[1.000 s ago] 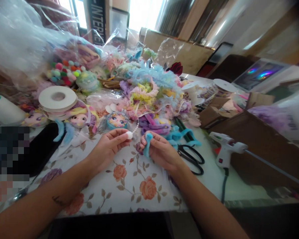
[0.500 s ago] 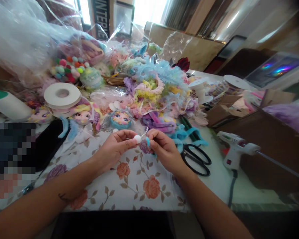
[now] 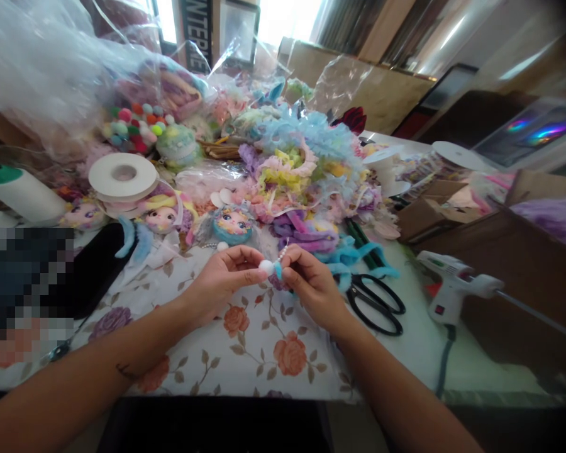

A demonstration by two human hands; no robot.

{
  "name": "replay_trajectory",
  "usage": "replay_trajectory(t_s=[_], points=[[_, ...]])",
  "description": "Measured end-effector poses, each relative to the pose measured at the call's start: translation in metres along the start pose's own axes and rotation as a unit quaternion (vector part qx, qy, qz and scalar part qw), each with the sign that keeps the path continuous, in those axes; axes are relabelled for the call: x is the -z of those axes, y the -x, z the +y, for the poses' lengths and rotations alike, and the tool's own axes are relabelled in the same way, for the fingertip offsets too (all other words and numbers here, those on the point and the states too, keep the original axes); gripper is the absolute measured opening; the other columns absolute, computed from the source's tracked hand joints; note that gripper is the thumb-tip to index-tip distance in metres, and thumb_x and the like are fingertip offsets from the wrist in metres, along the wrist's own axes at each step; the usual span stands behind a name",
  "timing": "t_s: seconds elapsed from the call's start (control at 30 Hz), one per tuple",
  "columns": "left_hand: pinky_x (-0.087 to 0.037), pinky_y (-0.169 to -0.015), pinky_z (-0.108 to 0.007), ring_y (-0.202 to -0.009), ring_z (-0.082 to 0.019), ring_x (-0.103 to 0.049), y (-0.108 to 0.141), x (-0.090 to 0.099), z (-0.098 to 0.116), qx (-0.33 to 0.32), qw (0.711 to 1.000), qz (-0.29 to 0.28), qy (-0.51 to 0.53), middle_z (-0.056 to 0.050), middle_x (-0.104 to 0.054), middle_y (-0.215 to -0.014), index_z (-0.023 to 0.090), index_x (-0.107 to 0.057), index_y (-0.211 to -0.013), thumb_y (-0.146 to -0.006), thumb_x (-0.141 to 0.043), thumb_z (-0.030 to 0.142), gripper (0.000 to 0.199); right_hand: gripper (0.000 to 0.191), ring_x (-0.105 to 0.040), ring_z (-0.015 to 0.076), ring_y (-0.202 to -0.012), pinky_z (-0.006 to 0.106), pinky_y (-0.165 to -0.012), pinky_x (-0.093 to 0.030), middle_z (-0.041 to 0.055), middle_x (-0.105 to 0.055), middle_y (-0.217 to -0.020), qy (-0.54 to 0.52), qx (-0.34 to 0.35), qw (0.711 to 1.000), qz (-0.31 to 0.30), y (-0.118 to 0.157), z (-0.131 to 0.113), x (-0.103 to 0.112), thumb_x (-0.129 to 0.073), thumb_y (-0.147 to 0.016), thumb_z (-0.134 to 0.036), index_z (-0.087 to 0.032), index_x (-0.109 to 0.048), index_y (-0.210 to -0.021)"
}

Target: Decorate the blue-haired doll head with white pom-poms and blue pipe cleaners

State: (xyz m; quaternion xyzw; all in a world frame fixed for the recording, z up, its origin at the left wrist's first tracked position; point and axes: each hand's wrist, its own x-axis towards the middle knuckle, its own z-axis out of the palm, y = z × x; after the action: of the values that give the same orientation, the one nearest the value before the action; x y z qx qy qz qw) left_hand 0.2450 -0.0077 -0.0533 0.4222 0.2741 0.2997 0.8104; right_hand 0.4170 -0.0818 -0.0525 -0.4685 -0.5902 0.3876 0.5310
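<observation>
My left hand [image 3: 233, 274] pinches a small white ball [image 3: 266, 267] between thumb and fingertips. Close beside it on the right, my right hand [image 3: 311, 280] has its thumb and fingers closed on a small blue fuzzy piece [image 3: 278, 270]. A short string of small white beads [image 3: 283, 250] rises between the two hands. Just behind them lies a doll head [image 3: 233, 224] with grey-blue hair and a blue rim. Black-handled scissors [image 3: 377, 303] rest to the right of my right hand, beside blue fuzzy strips [image 3: 353, 251].
A white glue gun [image 3: 448, 286] stands at the right before a cardboard box [image 3: 514, 283]. Ribbon spool [image 3: 122, 176], thread cone [image 3: 23, 192] and a black phone-like object [image 3: 89, 274] are at left. Ruffled trims [image 3: 302, 141] and plastic bags [image 3: 38, 69] pile up behind.
The blue piece and the white ball are closer together between my fingertips. The whole view has shifted slightly, with the objects appearing a little further right.
</observation>
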Motion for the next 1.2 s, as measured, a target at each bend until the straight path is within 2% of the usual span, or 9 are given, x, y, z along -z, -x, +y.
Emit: replay_trajectory(t_s=[0.37,0.57,0.83,1.2], points=[[-0.045,-0.073,-0.025,-0.073,-0.011,-0.059,0.0016,-0.0018,0.0020,0.002,1.000,-0.018,0.007,0.000,-0.066,-0.078,0.016,-0.067,-0.079,-0.063,-0.084,0.020,0.024,0.014,-0.045,0.0106,-0.065,0.027,-0.059,-0.037,-0.0009,-0.046,-0.083,0.070,0.026,0.997,0.026,0.0006,0.0029,-0.0026,-0.057,-0.094,-0.031,-0.021,-0.055,-0.083],[-0.046,-0.073,-0.027,-0.072,-0.012,-0.061,0.0006,0.0011,0.0000,-0.011,1.000,-0.021,-0.009,0.000,-0.067,-0.080,0.017,-0.069,-0.081,-0.065,-0.083,0.021,0.021,0.010,-0.053,0.0143,-0.072,0.028,-0.060,-0.044,0.0023,-0.054,-0.087,0.101,0.042,0.992,0.054,0.0012,0.0004,-0.0034,-0.062,-0.091,-0.030,-0.022,-0.059,-0.085],[-0.049,-0.073,-0.029,-0.072,-0.014,-0.064,-0.0002,0.0043,-0.0030,-0.032,0.998,-0.013,-0.050,-0.002,-0.070,-0.078,0.017,-0.071,-0.082,-0.065,-0.084,0.026,0.023,0.006,-0.058,0.0158,-0.078,0.031,-0.072,-0.049,0.0013,-0.060,-0.083,0.233,0.126,0.959,0.106,0.0017,-0.0027,-0.0075,-0.063,-0.087,-0.018,-0.023,-0.062,-0.083],[-0.055,-0.074,-0.030,-0.071,-0.016,-0.067,-0.0039,0.0076,-0.0068,-0.050,0.996,-0.010,-0.074,-0.004,-0.074,-0.077,0.017,-0.075,-0.078,-0.063,-0.086,0.024,0.020,0.009,-0.058,0.0143,-0.069,0.028,-0.061,-0.049,0.0017,-0.061,-0.080,0.293,0.180,0.933,0.109,0.0033,0.0028,-0.0086,-0.062,-0.087,-0.017,-0.024,-0.066,-0.085]])
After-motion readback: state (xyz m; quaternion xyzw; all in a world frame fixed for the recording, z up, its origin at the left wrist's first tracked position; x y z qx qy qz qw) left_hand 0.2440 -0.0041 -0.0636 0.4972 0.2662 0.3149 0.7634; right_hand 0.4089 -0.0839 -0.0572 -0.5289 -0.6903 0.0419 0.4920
